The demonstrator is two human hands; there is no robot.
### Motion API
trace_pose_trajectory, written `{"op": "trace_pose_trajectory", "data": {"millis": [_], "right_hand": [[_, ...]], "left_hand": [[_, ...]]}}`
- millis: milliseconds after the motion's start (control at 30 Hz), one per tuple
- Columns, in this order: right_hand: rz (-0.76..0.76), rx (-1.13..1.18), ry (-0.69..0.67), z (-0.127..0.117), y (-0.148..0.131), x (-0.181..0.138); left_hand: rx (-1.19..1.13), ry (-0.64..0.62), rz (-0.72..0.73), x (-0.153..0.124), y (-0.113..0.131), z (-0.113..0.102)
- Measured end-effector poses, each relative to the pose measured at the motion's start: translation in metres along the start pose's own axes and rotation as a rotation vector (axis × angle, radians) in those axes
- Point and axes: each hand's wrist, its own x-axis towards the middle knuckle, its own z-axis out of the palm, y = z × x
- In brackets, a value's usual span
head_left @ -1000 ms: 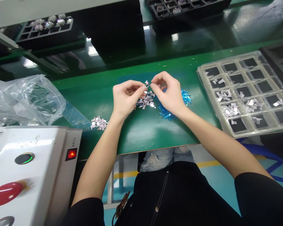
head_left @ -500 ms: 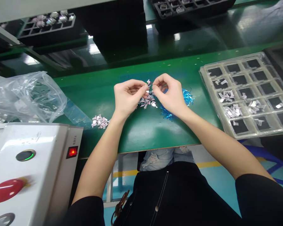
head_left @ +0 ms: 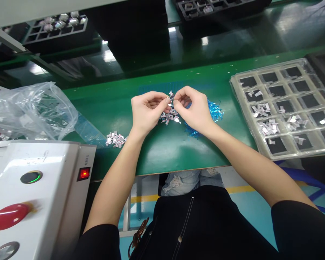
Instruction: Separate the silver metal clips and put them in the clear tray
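My left hand (head_left: 148, 110) pinches a small silvery metal piece (head_left: 171, 96) between thumb and forefinger. My right hand (head_left: 195, 108) is closed in a pinch at the other side of this piece, and what lies between its fingertips is too small to make out. Under the fingers is a pile of small silver pieces (head_left: 170, 117) on the green tabletop (head_left: 162, 151). Partly hidden behind my right hand lies a heap of thin blue film strips (head_left: 216, 111). A second pile of silver pieces (head_left: 115, 139) rests beside my left forearm.
At right, a clear compartment tray (head_left: 262, 144) holds small pieces in several cells. A plastic bag (head_left: 56, 112) lies at left, behind a white machine box (head_left: 59, 173) with a red button (head_left: 11, 216). Black trays (head_left: 222, 9) stand at the back.
The right fingertips have shifted very slightly at the small piece. My left hand holds its place, and the piles look the same.
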Motion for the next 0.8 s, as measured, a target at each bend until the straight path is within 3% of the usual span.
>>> {"op": "trace_pose_trajectory", "data": {"millis": [800], "right_hand": [[0.065,-0.069,-0.061,0.0026,-0.0016,-0.0014]], "left_hand": [[0.069,-0.005,-0.022,-0.0009,-0.0033,-0.0019]]}}
